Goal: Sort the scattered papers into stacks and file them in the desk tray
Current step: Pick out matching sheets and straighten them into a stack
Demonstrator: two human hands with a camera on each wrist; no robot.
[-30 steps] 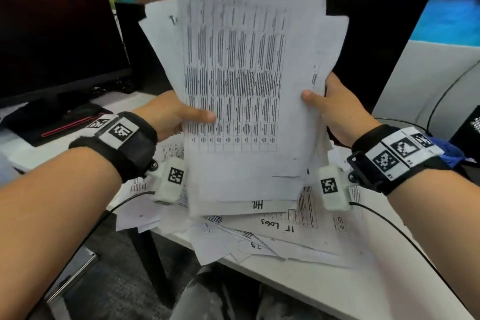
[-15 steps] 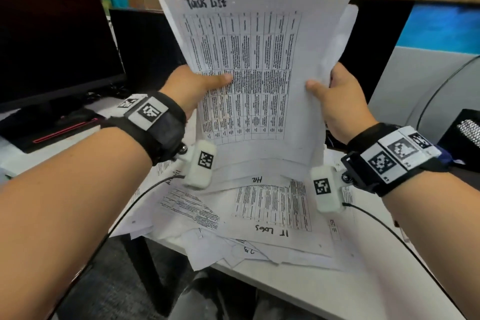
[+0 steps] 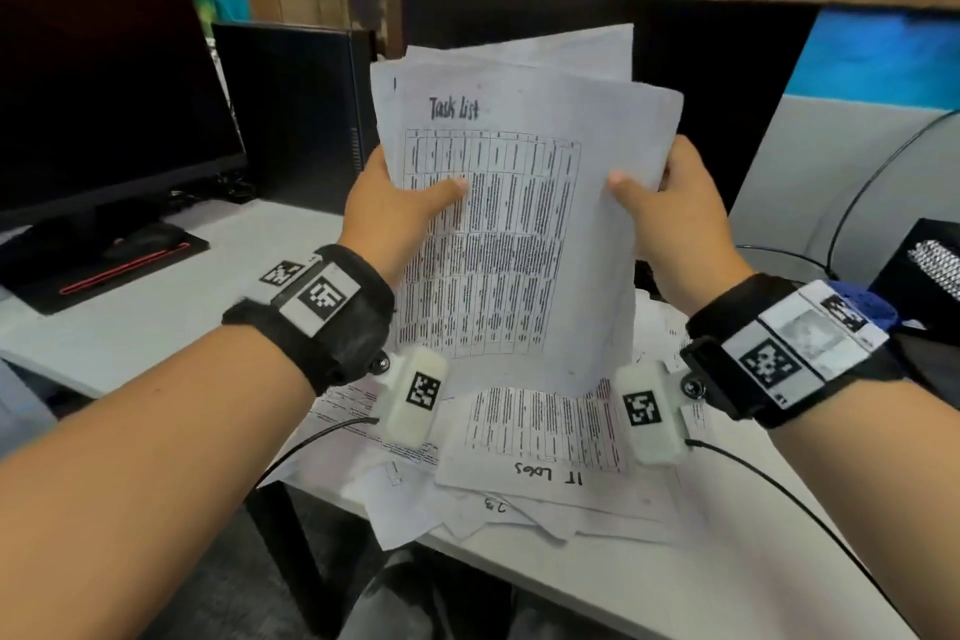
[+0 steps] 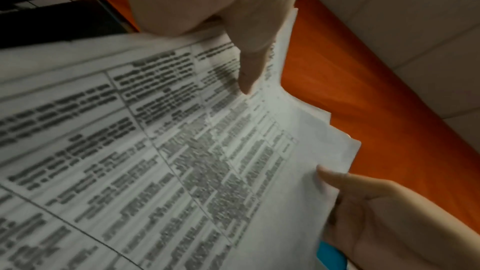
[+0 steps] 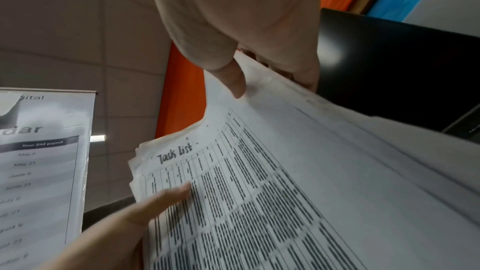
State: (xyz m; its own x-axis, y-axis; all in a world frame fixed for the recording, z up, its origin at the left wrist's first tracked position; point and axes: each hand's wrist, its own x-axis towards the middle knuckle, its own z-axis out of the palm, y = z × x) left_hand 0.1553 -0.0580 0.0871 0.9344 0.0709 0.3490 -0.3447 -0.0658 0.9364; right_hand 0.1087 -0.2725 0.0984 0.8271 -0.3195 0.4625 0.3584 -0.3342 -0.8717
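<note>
Both hands hold a stack of printed sheets (image 3: 519, 203) upright above the desk, its top page headed "Task List". My left hand (image 3: 400, 213) grips the stack's left edge, thumb across the front. My right hand (image 3: 670, 218) grips the right edge the same way. The left wrist view shows the stack (image 4: 182, 151) with my left thumb (image 4: 252, 69) pressed on it. In the right wrist view my right thumb (image 5: 231, 77) lies on the stack (image 5: 285, 192). More loose papers (image 3: 540, 437) lie scattered on the white desk (image 3: 623, 582), one marked "IT Logs". No desk tray is in view.
A dark monitor (image 3: 104, 83) stands at the back left with a black computer case (image 3: 296, 109) beside it. A black pad with a red stripe (image 3: 109, 265) lies on the left. A black object (image 3: 930, 265) and cables sit at the right. The desk's front edge is near me.
The held stack has moved away from the camera and a little lower. Both hands have slid up along its side edges, and the sheets look squared together.
</note>
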